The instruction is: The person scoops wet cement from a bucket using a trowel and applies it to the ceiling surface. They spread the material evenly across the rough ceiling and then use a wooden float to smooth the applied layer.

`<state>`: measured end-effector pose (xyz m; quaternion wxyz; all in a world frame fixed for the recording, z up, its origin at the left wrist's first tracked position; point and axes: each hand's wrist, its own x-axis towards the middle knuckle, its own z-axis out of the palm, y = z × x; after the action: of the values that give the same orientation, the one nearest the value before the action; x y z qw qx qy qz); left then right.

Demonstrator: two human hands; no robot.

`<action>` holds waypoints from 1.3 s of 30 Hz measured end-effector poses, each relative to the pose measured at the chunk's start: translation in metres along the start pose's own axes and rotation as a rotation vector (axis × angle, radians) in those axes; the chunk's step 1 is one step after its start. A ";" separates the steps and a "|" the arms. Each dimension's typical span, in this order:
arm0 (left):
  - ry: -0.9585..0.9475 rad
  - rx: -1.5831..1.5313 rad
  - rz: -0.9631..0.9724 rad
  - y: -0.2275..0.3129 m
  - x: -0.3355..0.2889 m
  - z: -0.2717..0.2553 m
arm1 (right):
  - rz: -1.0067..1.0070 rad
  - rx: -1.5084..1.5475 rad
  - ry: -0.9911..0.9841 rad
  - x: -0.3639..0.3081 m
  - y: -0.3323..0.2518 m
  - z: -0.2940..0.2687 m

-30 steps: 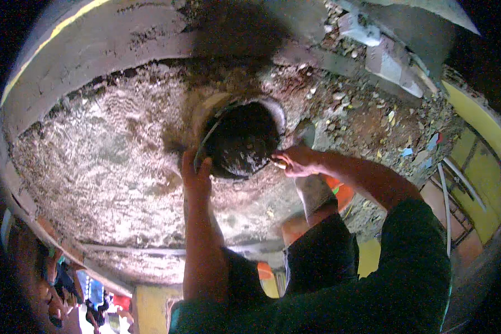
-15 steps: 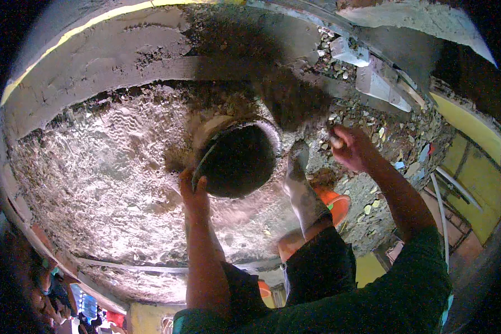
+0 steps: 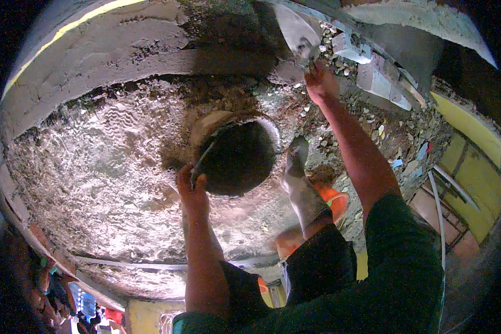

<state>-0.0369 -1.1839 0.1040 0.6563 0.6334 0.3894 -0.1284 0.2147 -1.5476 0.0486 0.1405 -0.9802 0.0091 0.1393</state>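
Since a second ago the right hand (image 3: 320,82) has left the rim of the mortar pan (image 3: 236,156) and swung up and away to the wall, carrying a trowel (image 3: 295,30) whose grey blade now lies against the rough plaster band (image 3: 122,61) near the top of the head view. The right hand's fingers are wrapped shut around the trowel handle. The left hand (image 3: 192,192) has stayed at the near rim of the pan, fingers curled over its edge and clamped on it, holding the dark, round pan tipped toward the person above the mortar-spattered ground (image 3: 94,183). A grey, mortar-caked boot (image 3: 300,186) stands just right of the pan, rubble (image 3: 373,117) beyond it. The step in hand looks like laying a trowel-load onto the wall; the next move probably calls for pressing and drawing the blade flat along the band while the pan is kept steady within reach
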 end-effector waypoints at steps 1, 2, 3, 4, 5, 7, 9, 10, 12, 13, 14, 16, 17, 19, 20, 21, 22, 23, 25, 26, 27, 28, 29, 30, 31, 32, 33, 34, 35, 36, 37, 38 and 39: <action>-0.006 -0.024 -0.003 -0.001 0.000 -0.001 | -0.121 -0.173 0.021 -0.009 0.005 0.007; -0.016 -0.038 0.007 -0.002 0.000 -0.002 | -0.207 -0.232 -0.001 -0.016 0.009 0.013; -0.014 -0.034 -0.009 -0.003 0.000 -0.003 | -0.262 -0.204 -0.026 -0.021 0.011 0.022; -0.014 -0.022 -0.010 -0.004 0.001 -0.003 | -0.257 -0.312 -0.139 -0.024 0.013 0.030; -0.001 0.000 -0.031 -0.006 0.001 -0.004 | -0.399 -0.444 -0.144 -0.027 0.014 0.039; 0.011 0.048 0.025 -0.010 0.002 -0.004 | -0.453 -0.482 -0.262 -0.013 0.006 0.068; 0.023 0.056 0.026 -0.013 0.003 -0.005 | -0.325 -0.440 -0.336 0.006 -0.005 0.103; 0.024 0.032 0.006 -0.014 0.002 -0.005 | -0.170 -0.382 -0.350 0.014 -0.011 0.123; 0.022 0.014 0.005 -0.015 0.004 -0.006 | -0.047 -0.394 -0.439 0.016 -0.008 0.143; 0.018 0.019 0.012 -0.015 0.005 -0.005 | -0.076 -0.468 -0.527 0.004 -0.003 0.148; 0.019 0.031 0.012 -0.014 0.005 -0.006 | -0.101 -0.545 -0.619 -0.010 0.002 0.149; 0.009 0.014 -0.001 -0.011 0.006 -0.004 | -0.142 -0.407 -0.545 -0.034 0.010 0.143; 0.013 0.010 -0.012 -0.010 0.006 -0.004 | -0.170 -0.365 -0.520 -0.044 0.011 0.137; 0.013 0.003 -0.004 -0.006 0.006 -0.004 | -0.234 -0.314 -0.480 -0.054 0.012 0.119; 0.012 0.001 -0.001 -0.005 0.006 -0.003 | -0.296 -0.381 -0.498 -0.050 0.008 0.114; 0.020 0.010 -0.013 -0.003 0.005 -0.003 | -0.416 -0.611 -0.474 -0.044 0.003 0.110; 0.027 0.020 -0.027 -0.002 0.004 -0.002 | -0.468 -0.590 -0.409 -0.033 -0.004 0.111; 0.032 0.033 -0.041 -0.002 0.004 -0.002 | -0.517 -0.566 -0.344 -0.012 -0.010 0.113; 0.054 0.049 -0.048 -0.001 0.002 0.000 | -0.308 -0.281 -0.307 0.023 -0.030 0.134; 0.075 0.066 -0.033 -0.001 0.002 0.000 | -0.220 -0.195 -0.343 0.036 -0.044 0.149; 0.064 0.027 -0.042 -0.001 0.001 0.001 | -0.131 -0.111 -0.370 0.048 -0.058 0.162; 0.060 -0.006 -0.034 -0.002 0.001 0.001 | -0.211 -0.200 -0.410 0.060 -0.069 0.171; 0.056 -0.040 -0.027 -0.002 0.001 0.001 | -0.223 -0.236 -0.452 0.068 -0.072 0.172; 0.055 -0.021 -0.057 -0.002 0.001 0.002 | -0.236 -0.271 -0.494 0.072 -0.078 0.173; 0.050 0.004 -0.089 -0.002 0.001 0.001 | -0.173 -0.247 -0.542 0.073 -0.078 0.166; 0.060 0.030 -0.095 -0.001 0.001 0.000 | -0.138 -0.214 -0.531 0.069 -0.077 0.156; 0.035 0.035 -0.066 -0.001 0.003 -0.001 | -0.102 -0.181 -0.519 0.064 -0.078 0.144; 0.014 0.047 -0.029 -0.001 0.003 -0.003 | -0.078 -0.142 -0.464 0.049 -0.071 0.128; 0.001 0.070 0.015 -0.001 0.004 -0.003 | -0.028 -0.141 -0.452 0.037 -0.064 0.111; -0.007 0.044 0.023 -0.002 0.006 -0.004 | 0.023 -0.139 -0.438 0.025 -0.057 0.096; -0.006 0.034 0.028 -0.003 0.007 -0.004 | 0.067 -0.151 -0.459 0.012 -0.053 0.085; 0.016 0.051 0.000 -0.004 0.007 -0.003 | 0.111 -0.164 -0.481 -0.001 -0.048 0.075; 0.023 0.022 0.015 -0.006 0.007 -0.003 | 0.116 -0.156 -0.486 -0.013 -0.045 0.068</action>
<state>-0.0373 -1.1795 0.0955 0.6457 0.6450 0.3906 -0.1204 0.1861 -1.4855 0.0023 0.0544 -0.9236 0.0203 0.3788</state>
